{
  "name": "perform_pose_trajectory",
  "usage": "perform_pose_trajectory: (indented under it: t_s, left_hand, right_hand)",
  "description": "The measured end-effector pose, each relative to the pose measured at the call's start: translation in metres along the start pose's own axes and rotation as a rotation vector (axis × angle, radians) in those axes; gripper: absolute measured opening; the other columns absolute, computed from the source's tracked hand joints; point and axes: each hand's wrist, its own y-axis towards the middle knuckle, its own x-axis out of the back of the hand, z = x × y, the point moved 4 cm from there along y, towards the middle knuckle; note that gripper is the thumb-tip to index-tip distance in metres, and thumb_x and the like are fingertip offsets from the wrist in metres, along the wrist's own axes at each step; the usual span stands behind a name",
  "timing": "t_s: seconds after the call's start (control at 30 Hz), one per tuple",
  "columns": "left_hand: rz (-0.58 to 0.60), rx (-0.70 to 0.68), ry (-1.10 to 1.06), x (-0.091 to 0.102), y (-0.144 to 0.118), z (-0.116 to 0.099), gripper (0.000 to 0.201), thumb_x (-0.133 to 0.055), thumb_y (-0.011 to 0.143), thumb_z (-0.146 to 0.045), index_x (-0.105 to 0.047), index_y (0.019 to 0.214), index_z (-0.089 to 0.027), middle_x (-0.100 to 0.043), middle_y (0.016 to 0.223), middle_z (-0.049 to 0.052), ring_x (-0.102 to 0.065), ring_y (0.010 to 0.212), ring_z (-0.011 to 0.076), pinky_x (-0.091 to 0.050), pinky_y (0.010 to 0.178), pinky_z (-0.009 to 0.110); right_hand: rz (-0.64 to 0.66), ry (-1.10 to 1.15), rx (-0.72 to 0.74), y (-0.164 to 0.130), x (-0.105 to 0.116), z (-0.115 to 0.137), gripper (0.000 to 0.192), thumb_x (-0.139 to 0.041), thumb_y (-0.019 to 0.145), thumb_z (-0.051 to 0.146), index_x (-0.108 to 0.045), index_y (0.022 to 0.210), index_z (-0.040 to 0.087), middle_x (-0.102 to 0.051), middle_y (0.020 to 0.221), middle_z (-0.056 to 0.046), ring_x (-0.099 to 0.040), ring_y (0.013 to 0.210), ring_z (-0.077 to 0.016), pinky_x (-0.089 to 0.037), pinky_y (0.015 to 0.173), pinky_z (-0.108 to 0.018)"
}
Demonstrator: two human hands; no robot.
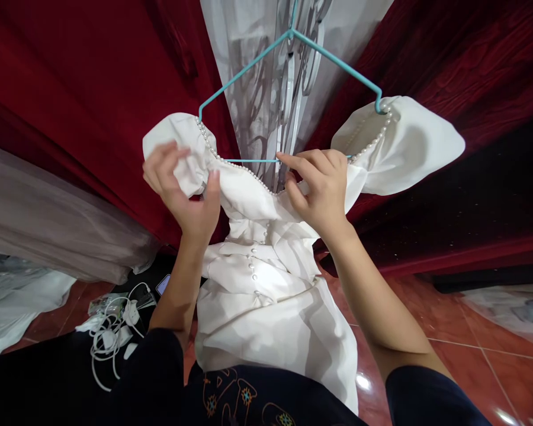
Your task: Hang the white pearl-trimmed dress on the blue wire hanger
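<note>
A white dress (pixel 270 296) with puffed sleeves, a pearl-edged neckline and a row of covered buttons hangs from a light blue hanger (pixel 337 62). My left hand (pixel 180 192) is raised in front of the puffed sleeve at the left, thumb and fingers spread, slightly blurred, with nothing between them. At the neckline on the right, my right hand (pixel 317 186) covers part of the pearl trim. Its index fingertip is by the hanger's lower bar, and the thumb stands apart from it below. The other fingers are bent and partly hidden.
Dark red curtains (pixel 93 71) hang on both sides, with white metal scrollwork (pixel 288 89) between them. White cables (pixel 109 343) and a phone (pixel 163 284) lie on a black surface at the lower left. Red tiles (pixel 462 355) cover the floor.
</note>
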Motion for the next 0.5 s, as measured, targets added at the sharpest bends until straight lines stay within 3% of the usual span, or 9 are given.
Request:
perform_pose_trajectory:
  t_s: [0.07, 0.1, 0.2, 0.27, 0.37, 0.5]
  left_hand:
    - [0.040, -0.039, 0.088, -0.017, 0.030, 0.006, 0.069, -0.093, 0.088, -0.036, -0.058, 0.146, -0.024, -0.056, 0.155, 0.013, -0.048, 0.152, 0.0315, -0.033, 0.135, 0.054]
    - [0.085, -0.035, 0.120, -0.025, 0.041, 0.013, 0.077, -0.098, 0.080, -0.027, -0.059, 0.147, -0.021, -0.060, 0.152, 0.012, -0.049, 0.151, 0.0330, -0.029, 0.137, 0.054]
    - [0.336, 0.224, 0.164, -0.044, 0.062, 0.040, 0.032, -0.078, 0.093, -0.009, -0.076, 0.125, -0.013, -0.077, 0.124, 0.007, -0.070, 0.123, 0.0284, -0.044, 0.127, 0.052]
    - [0.436, 0.340, 0.145, -0.046, 0.069, 0.052, 0.022, -0.062, 0.100, -0.004, -0.081, 0.111, -0.008, -0.080, 0.106, 0.005, -0.075, 0.106, 0.0246, -0.056, 0.111, 0.046]
    - [0.356, 0.354, 0.055, -0.031, 0.078, 0.068, 0.031, -0.052, 0.099, -0.003, -0.083, 0.099, -0.005, -0.082, 0.093, 0.004, -0.078, 0.096, 0.0229, -0.062, 0.095, 0.040]
    - [0.157, 0.438, -0.011, -0.005, 0.062, 0.104, 0.025, -0.057, 0.101, -0.015, -0.080, 0.093, -0.016, -0.081, 0.087, 0.000, -0.078, 0.092, 0.0183, -0.064, 0.087, 0.035]
  right_hand:
    - [0.013, -0.008, 0.000, 0.000, 0.001, -0.001, 0.042, -0.052, 0.101, 0.024, -0.074, 0.136, 0.033, -0.070, 0.108, -0.006, -0.057, 0.101, -0.0232, -0.043, 0.103, -0.050]
    - [0.017, -0.013, 0.000, 0.000, 0.001, -0.001, 0.044, -0.052, 0.101, 0.023, -0.074, 0.137, 0.034, -0.070, 0.107, -0.006, -0.057, 0.101, -0.0232, -0.043, 0.102, -0.050]
    - [0.023, -0.037, 0.000, 0.001, 0.004, -0.006, 0.045, -0.054, 0.099, 0.023, -0.075, 0.136, 0.036, -0.068, 0.105, -0.006, -0.055, 0.101, -0.0238, -0.042, 0.101, -0.050]
    - [0.027, -0.044, -0.005, 0.002, 0.008, -0.010, 0.043, -0.054, 0.099, 0.024, -0.076, 0.134, 0.037, -0.067, 0.105, -0.006, -0.053, 0.101, -0.0241, -0.042, 0.101, -0.050]
    - [0.031, -0.017, -0.004, 0.003, 0.013, -0.012, 0.040, -0.053, 0.102, 0.025, -0.077, 0.132, 0.036, -0.068, 0.104, -0.007, -0.053, 0.100, -0.0241, -0.042, 0.099, -0.049]
    - [0.051, 0.008, -0.023, 0.004, 0.008, -0.005, 0.037, -0.052, 0.104, 0.028, -0.076, 0.131, 0.034, -0.068, 0.106, -0.007, -0.054, 0.101, -0.0241, -0.042, 0.101, -0.050]
